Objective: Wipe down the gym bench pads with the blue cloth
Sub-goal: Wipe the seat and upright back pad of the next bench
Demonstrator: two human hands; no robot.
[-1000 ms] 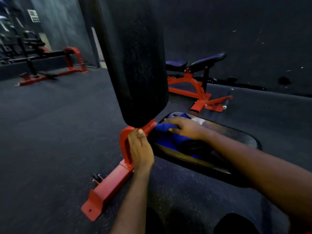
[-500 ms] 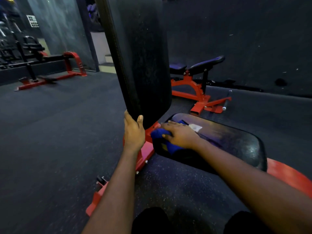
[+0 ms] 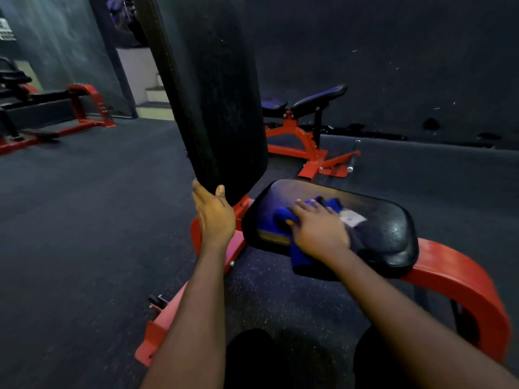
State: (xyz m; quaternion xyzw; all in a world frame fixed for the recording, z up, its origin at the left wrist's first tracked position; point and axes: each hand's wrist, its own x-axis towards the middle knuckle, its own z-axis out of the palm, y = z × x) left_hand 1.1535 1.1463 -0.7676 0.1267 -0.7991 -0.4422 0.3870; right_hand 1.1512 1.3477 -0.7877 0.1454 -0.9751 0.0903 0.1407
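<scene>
The left hand [image 3: 214, 217] rests against the bottom edge of the tall black back pad [image 3: 213, 108], which stands nearly upright, with straight fingers along the pad's left side and the thumb on its front face. The right hand [image 3: 317, 231] presses flat, fingers spread, on the bunched blue cloth [image 3: 280, 214] at the near left part of the black seat pad [image 3: 387, 231], and a white tag [image 3: 352, 219] shows just beside the fingers. Both pads sit on a red frame [image 3: 463, 284] on the dark rubber floor [image 3: 84, 220], and another red-framed bench [image 3: 303, 105] stands behind by the wall.
</scene>
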